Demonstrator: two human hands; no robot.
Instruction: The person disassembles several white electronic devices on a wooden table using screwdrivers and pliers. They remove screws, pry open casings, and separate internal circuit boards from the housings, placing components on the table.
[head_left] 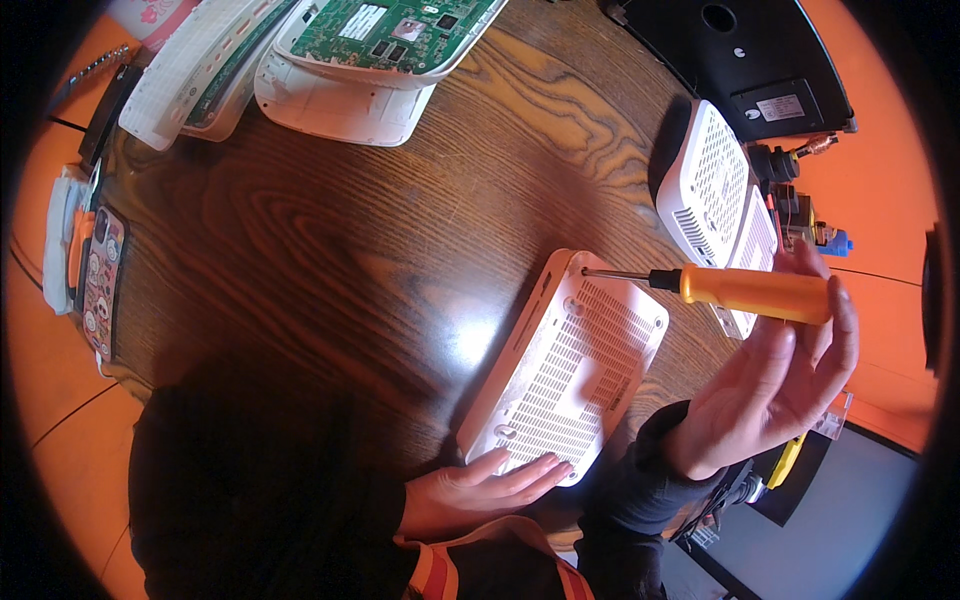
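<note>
A white plastic router case (535, 400) with a slotted underside facing up lies tilted across the table in front of me. My left hand (485, 492) lies on its near end, fingers stretched out flat over the edge. In my right hand (785, 370) is a screwdriver (755, 293) with a yellow-orange handle, gripped by the fingertips at the handle's butt end. Its thin shaft points left, and the tip meets a hole near the case's far left corner. Whether a screw sits in that hole is too small to tell.
Opened white casings (345, 110) with a green circuit board (385, 35) lie at the far left. Another white vented device (705, 185) stands right, near a black panel (740, 60). A patterned phone (103, 280) rests at the left edge. A grey monitor-like panel (810, 540) is lower right.
</note>
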